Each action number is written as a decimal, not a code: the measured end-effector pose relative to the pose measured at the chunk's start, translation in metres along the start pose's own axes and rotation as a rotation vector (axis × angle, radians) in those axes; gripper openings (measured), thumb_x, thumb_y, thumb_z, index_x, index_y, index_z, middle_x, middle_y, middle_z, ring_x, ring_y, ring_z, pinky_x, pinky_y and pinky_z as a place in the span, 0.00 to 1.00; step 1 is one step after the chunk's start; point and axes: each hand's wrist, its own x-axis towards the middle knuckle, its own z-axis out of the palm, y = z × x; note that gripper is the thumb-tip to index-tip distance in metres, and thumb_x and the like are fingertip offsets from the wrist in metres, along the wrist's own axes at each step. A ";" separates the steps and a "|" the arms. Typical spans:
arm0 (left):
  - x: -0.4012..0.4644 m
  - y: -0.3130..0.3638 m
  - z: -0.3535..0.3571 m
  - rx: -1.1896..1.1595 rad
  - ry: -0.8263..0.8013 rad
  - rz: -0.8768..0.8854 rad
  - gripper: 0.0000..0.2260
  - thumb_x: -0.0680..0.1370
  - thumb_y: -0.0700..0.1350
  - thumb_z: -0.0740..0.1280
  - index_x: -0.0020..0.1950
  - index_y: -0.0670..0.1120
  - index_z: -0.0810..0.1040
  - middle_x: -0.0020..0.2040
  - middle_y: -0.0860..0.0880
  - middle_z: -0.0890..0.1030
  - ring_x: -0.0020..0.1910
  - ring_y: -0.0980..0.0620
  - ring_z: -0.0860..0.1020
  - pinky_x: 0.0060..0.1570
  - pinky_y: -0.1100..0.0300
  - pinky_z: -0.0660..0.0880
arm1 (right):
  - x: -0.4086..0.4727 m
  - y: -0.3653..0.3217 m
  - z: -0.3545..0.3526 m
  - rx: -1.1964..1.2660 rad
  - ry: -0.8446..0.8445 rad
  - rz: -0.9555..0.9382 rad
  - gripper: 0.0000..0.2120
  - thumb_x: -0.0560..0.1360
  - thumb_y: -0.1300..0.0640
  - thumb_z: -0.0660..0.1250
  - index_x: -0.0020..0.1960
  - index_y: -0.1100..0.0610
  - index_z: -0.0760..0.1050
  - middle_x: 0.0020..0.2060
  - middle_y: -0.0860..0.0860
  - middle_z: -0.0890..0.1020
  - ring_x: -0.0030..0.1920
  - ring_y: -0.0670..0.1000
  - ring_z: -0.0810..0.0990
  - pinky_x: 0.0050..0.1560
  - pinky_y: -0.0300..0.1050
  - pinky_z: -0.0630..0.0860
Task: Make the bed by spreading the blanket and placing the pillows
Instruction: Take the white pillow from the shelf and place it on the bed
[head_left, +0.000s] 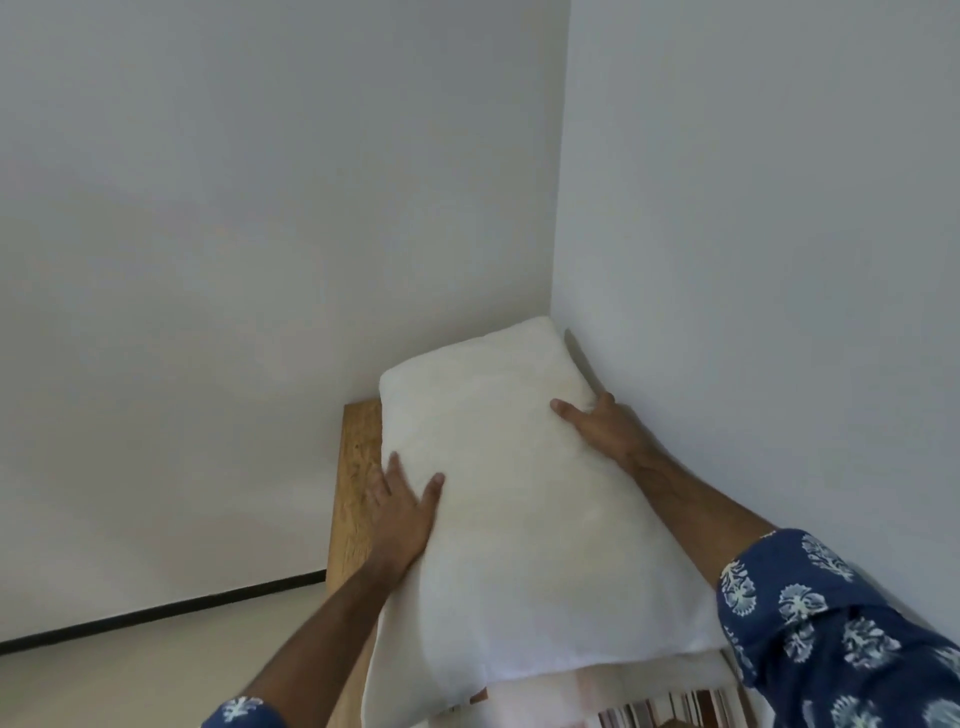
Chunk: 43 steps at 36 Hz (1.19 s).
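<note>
A large white pillow (524, 509) lies at the head of the bed, its far end pushed into the corner of two white walls. My left hand (402, 512) grips its left edge, thumb on top and fingers wrapped round the side. My right hand (602, 426) holds its right edge near the wall, thumb on top, fingers tucked behind. Another white pillow (613, 680) peeks out beneath the first one. A striped blanket (670, 712) shows at the bottom edge.
A wooden headboard edge (353, 488) runs along the pillow's left side. White walls close in behind and on the right. A pale floor (156, 675) with a dark skirting strip lies at lower left.
</note>
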 end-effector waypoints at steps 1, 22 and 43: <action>0.003 -0.001 -0.001 -0.109 0.015 -0.043 0.41 0.77 0.66 0.64 0.82 0.48 0.51 0.81 0.44 0.56 0.79 0.42 0.56 0.77 0.44 0.56 | 0.000 0.000 -0.001 0.018 -0.008 0.012 0.44 0.73 0.31 0.68 0.75 0.62 0.66 0.71 0.57 0.75 0.70 0.59 0.75 0.65 0.46 0.71; -0.056 -0.018 -0.120 -0.597 0.356 -0.283 0.26 0.80 0.57 0.66 0.72 0.45 0.65 0.62 0.49 0.74 0.60 0.46 0.74 0.62 0.49 0.72 | -0.071 -0.126 0.037 0.170 -0.064 -0.388 0.34 0.70 0.29 0.69 0.60 0.55 0.69 0.59 0.53 0.80 0.58 0.58 0.80 0.62 0.56 0.76; -0.565 -0.221 -0.374 -0.473 1.290 -0.471 0.25 0.78 0.53 0.71 0.70 0.44 0.70 0.64 0.48 0.78 0.61 0.48 0.77 0.59 0.55 0.73 | -0.536 -0.247 0.295 0.159 -0.879 -0.944 0.30 0.74 0.32 0.68 0.63 0.54 0.69 0.60 0.51 0.78 0.58 0.56 0.79 0.57 0.52 0.76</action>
